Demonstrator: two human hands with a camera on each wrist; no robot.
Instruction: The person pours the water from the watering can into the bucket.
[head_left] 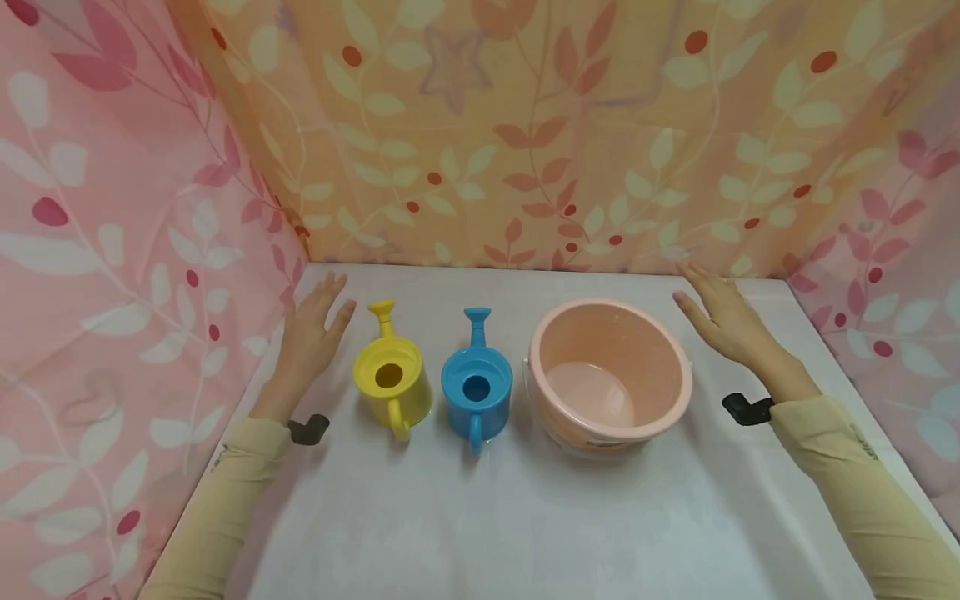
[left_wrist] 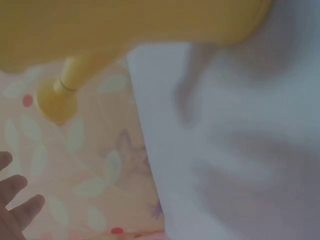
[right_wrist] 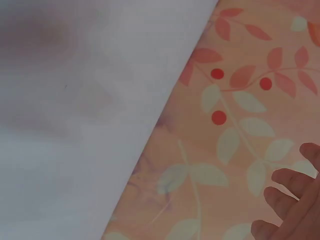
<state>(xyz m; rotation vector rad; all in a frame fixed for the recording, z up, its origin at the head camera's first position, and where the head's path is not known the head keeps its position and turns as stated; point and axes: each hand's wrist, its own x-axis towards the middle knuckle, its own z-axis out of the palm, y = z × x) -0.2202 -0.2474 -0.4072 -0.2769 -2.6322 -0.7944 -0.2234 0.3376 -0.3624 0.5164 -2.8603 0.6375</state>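
Note:
In the head view a yellow watering can (head_left: 411, 398) and a blue watering can (head_left: 480, 414) stand upright side by side, spouts pointing to the back and handles to the front. Right of them is a pink bucket (head_left: 607, 371) whose visible inside holds nothing. My left hand (head_left: 309, 333) is left of the yellow can, fingers spread, touching nothing. To the right of the bucket, my right hand (head_left: 723, 317) has its fingers extended and holds nothing. The left wrist view shows the yellow can (left_wrist: 125, 25) close by; fingertips (right_wrist: 285, 200) appear at the right wrist view's corner.
A white tabletop (head_left: 450, 525) lies under everything. Leaf-patterned cloth (head_left: 525, 150) closes off the back, with pink cloth (head_left: 112, 250) at the left and more at the right. A black wrist piece (head_left: 309, 430) sits by the left cuff, another (head_left: 747, 410) by the right.

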